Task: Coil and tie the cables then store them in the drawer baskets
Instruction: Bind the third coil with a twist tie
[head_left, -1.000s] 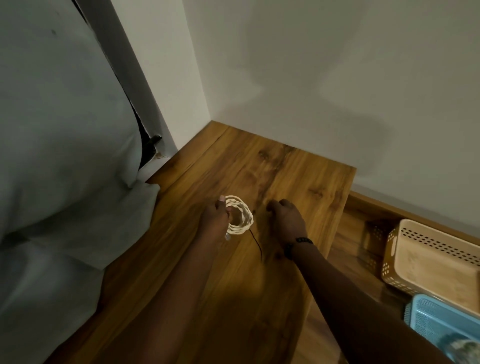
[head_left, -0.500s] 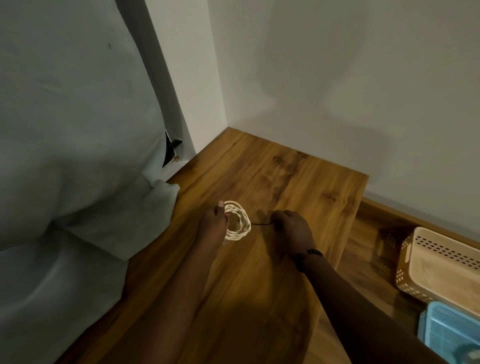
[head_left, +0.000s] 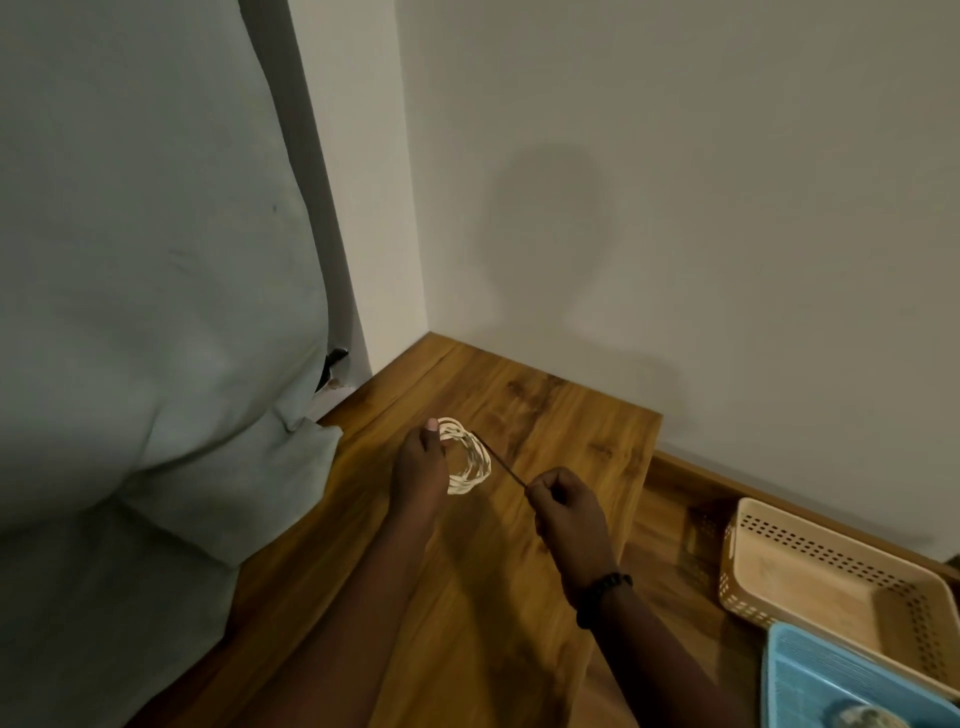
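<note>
A small coil of white cable (head_left: 470, 457) is held above the wooden tabletop (head_left: 566, 426). My left hand (head_left: 420, 467) grips the coil's left side, thumb on its top. A thin dark tie (head_left: 501, 462) runs taut from the coil down to my right hand (head_left: 563, 506), which pinches its end in a closed fist. A dark bracelet sits on my right wrist. To the lower right stand a beige perforated basket (head_left: 810, 551) and a blue basket (head_left: 795, 675), whose bottom shows something round and pale.
A pale cloth or cushion (head_left: 145, 312) fills the left side and overhangs the table's left edge. Grey walls meet in a corner behind the table. The baskets stand on a lower wooden surface (head_left: 670, 519) to the right of the tabletop.
My right hand has pulled the dark tie away from the coil, down and to the right, so it now runs taut. The camera has tilted up, showing more wall.
</note>
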